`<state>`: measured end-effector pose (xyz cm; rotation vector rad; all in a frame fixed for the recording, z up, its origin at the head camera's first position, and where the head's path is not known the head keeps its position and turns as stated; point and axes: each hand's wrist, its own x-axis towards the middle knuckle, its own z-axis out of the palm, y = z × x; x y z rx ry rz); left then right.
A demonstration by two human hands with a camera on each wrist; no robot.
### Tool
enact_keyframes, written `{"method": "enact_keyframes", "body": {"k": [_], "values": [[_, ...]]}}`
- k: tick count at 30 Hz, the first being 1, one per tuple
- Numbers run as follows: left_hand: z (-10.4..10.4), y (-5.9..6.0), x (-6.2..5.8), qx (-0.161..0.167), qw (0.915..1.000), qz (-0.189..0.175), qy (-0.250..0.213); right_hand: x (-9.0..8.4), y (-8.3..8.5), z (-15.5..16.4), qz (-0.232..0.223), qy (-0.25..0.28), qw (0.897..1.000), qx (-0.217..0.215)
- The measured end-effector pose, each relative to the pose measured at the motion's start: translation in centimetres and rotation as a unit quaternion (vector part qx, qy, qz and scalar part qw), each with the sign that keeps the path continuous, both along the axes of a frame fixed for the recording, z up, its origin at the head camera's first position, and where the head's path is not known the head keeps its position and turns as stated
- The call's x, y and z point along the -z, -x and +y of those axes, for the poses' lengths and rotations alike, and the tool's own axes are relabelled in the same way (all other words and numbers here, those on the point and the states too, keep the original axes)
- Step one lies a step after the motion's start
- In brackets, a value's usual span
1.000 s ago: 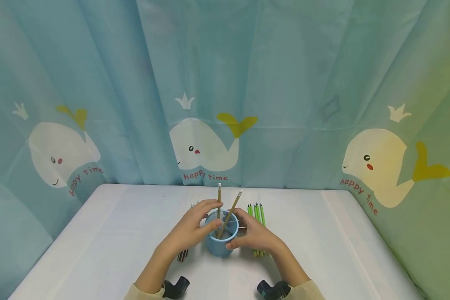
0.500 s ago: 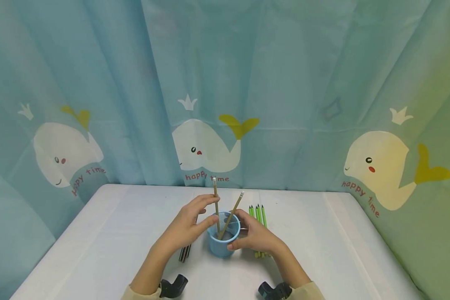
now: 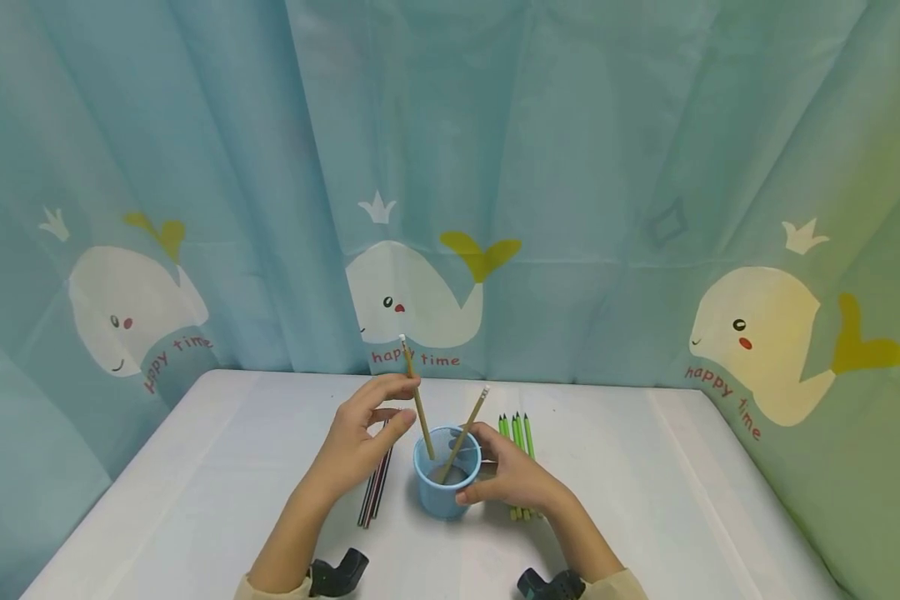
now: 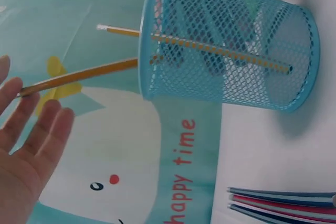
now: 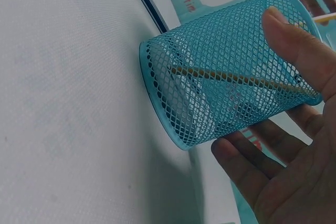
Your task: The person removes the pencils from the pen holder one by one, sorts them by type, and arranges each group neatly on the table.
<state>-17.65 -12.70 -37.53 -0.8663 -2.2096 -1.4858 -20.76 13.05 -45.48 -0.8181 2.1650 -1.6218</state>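
My left hand [image 3: 356,433] pinches a wooden pencil [image 3: 422,408] between thumb and fingers. The pencil slants, its white-eraser end up and its lower end just inside the rim of a light-blue mesh pencil cup [image 3: 441,500]. Around the cup's right side, my right hand [image 3: 516,477] steadies it with thumb and fingers; the right wrist view shows the thumb on the mesh [image 5: 226,61] near the rim. A second wooden pencil [image 4: 220,52] leans inside the cup, its tip at the bottom and its eraser above the rim.
Several green pencils [image 3: 527,435] lie on the white table [image 3: 645,500] right of the cup, partly behind my right hand. Several dark striped pencils [image 3: 376,492] lie to its left, beneath my left hand. A blue whale-print curtain [image 3: 570,208] hangs behind the table.
My left hand has drawn the pencil up and to the left, so most of it is now above the cup and it tilts left. The right hand has stayed on the cup.
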Motion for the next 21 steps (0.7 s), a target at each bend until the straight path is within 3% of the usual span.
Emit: {"method": "enact_keyframes", "body": {"k": [13,21], "values": [[-0.6,-0.1,-0.8,-0.038,0.9971,0.021,-0.063,0.0,0.0,0.0,0.002,-0.002,1.0,0.004],[-1.2,-0.5,-1.3,-0.049,0.9958,0.02,-0.074,-0.1,-0.2,0.0,0.0,-0.004,1.0,0.008]]}}
